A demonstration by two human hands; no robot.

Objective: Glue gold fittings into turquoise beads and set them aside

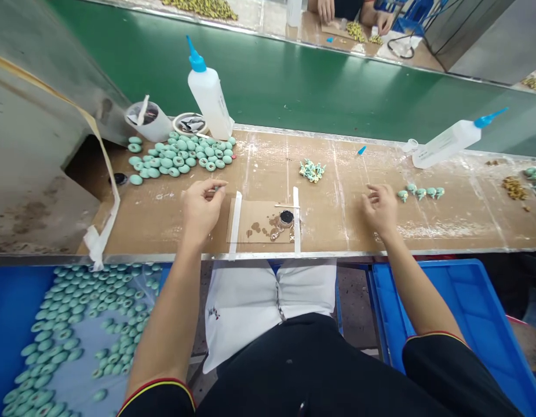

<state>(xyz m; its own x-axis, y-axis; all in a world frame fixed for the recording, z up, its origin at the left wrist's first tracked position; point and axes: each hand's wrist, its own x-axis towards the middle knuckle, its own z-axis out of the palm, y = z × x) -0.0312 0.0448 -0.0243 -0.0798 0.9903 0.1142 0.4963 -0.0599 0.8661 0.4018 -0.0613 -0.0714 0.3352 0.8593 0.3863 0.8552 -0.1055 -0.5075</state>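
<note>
My left hand (203,209) hovers over the cardboard-covered bench, thumb and fingers pinched together. A small dark bit shows at its fingertips, too small to name. Behind it lies a pile of hollow mint-green egg-shaped pieces (181,154). My right hand (379,212) is at the right with bent fingers, thumb and forefinger slightly apart and nothing visible between them. Just beyond it stands a row of small green figures (420,193). Between the hands, a small pot of black stuff (286,217) rests on a taped cardboard piece (250,231), with a thin stick (286,205) behind it.
A cluster of small green and yellow parts (312,171) lies mid-bench. White bottles with blue nozzles stand at left (210,98) and lean at right (448,142). Below are a bin of green pieces (50,353) and a blue crate (463,289). Another person's hands (326,10) work opposite.
</note>
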